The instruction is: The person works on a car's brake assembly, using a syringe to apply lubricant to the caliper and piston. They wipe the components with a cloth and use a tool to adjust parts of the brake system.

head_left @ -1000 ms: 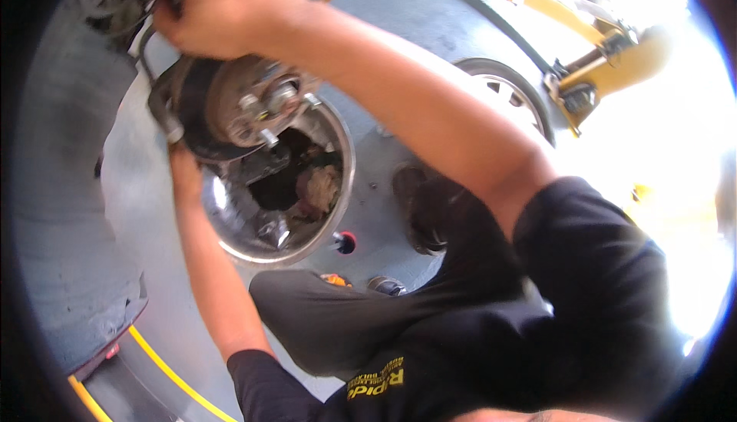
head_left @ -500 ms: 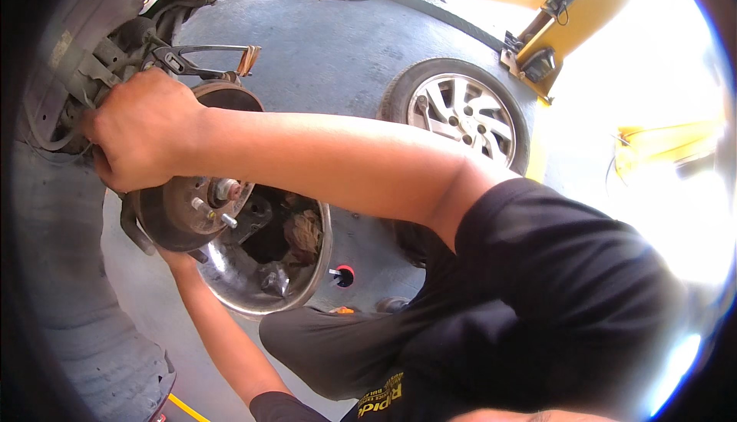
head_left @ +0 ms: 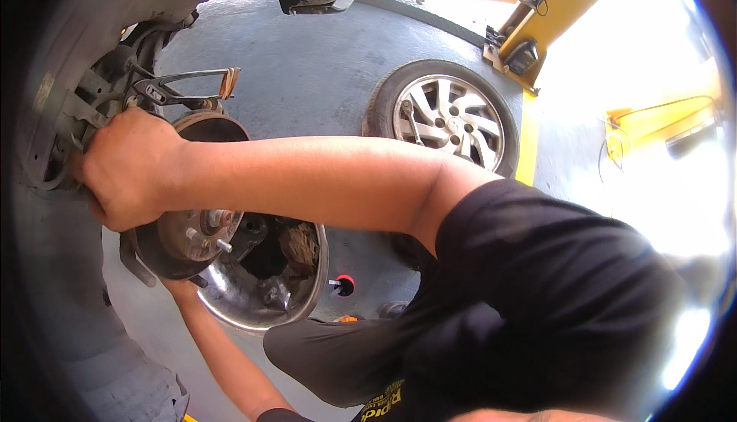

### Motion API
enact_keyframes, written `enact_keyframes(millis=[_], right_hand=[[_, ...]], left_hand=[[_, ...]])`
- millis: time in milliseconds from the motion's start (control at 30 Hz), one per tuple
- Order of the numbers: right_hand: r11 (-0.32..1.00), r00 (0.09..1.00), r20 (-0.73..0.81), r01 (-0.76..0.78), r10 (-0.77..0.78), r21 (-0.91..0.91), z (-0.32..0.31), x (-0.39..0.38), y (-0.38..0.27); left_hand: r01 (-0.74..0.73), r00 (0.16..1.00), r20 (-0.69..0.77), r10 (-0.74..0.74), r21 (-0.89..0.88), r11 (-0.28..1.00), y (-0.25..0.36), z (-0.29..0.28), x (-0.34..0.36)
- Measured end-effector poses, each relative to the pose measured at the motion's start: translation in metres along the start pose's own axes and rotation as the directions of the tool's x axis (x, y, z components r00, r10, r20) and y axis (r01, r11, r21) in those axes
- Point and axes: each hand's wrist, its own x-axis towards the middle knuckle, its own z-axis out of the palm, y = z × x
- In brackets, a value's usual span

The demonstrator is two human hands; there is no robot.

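Observation:
My right hand is closed, knuckles up, over the suspension parts behind the brake disc. What its fingers grip is hidden beneath it. Just past that hand, a pair of pliers sits among these parts, an orange-brown band around its handle ends. The brake disc and hub, with studs sticking out, stand below my right forearm. My left hand reaches up from below behind the disc. Only its wrist end shows; the fingers are hidden.
Under the hub lies a round metal basin with a crumpled rag and metal parts inside. An alloy wheel with tyre lies on the floor, a wrench on it. Beyond stands a yellow lift post. Bodywork borders the left side.
The view has shifted, so the hub, basin and my right hand sit lower in it. My right hand stays closed at the same parts, and the left stays behind the disc.

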Motion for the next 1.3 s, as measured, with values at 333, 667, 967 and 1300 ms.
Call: enact_keyframes(millis=[333,667,967,1300], right_hand=[[0.997,0.998,0.047,-0.032,0.036,-0.076,-0.010,0.001,0.005],[0.999,0.996,0.075,-0.044,0.044,-0.003,-0.003,-0.001,0.003],[0.995,0.990,0.115,-0.077,0.085,-0.070,-0.003,0.001,0.002],[0.999,0.997,0.071,-0.024,0.027,-0.038,0.002,0.002,0.005]], left_hand=[[0.081,0.992,0.065,-0.104,0.288,0.954,-0.008,-0.007,0.008],[0.213,0.975,-0.082,-0.208,0.061,0.975,-0.023,-0.015,0.000],[0.264,0.958,-0.117,-0.263,-0.006,0.965,-0.021,-0.016,0.005],[0.226,0.966,-0.137,-0.221,0.020,0.974,-0.032,-0.022,-0.004]])
